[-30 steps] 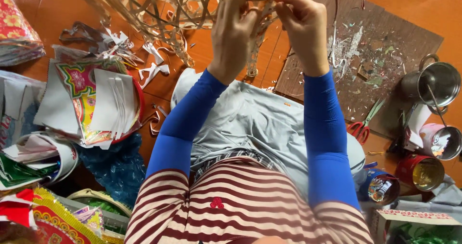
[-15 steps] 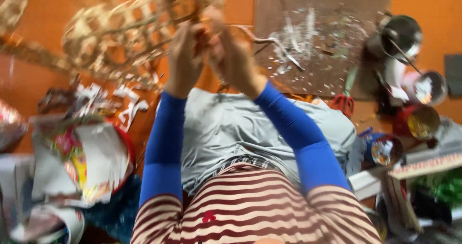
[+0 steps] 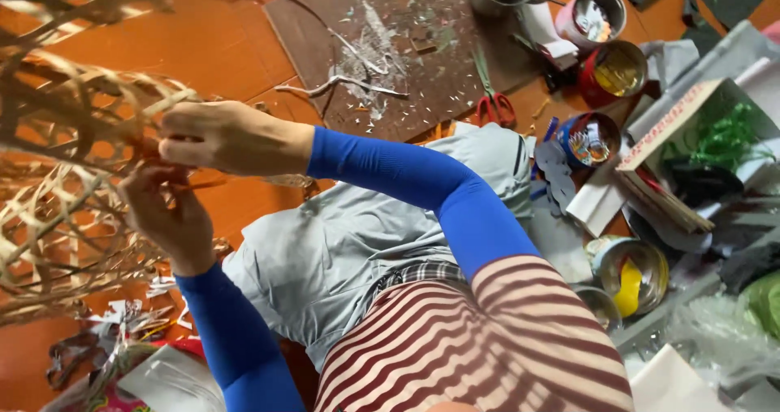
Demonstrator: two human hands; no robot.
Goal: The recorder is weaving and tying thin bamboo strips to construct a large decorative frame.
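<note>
Both arms in tight blue sleeves, reaching out to the left of view, bare from the wrist. Right hand (image 3: 223, 138) uppermost, back of hand up, forearm crossing over from the bent elbow, fingers curled, fingertips pinched together at its far end. Left hand (image 3: 162, 217) just below it, wrist bent back, palm side toward the right hand, fingers curled upward, nearly touching the right hand's fingertips. Grip details blurred.

One woven bamboo frame (image 3: 73, 184), two hands, one pair of red-handled scissors (image 3: 492, 103), five open tins.
</note>
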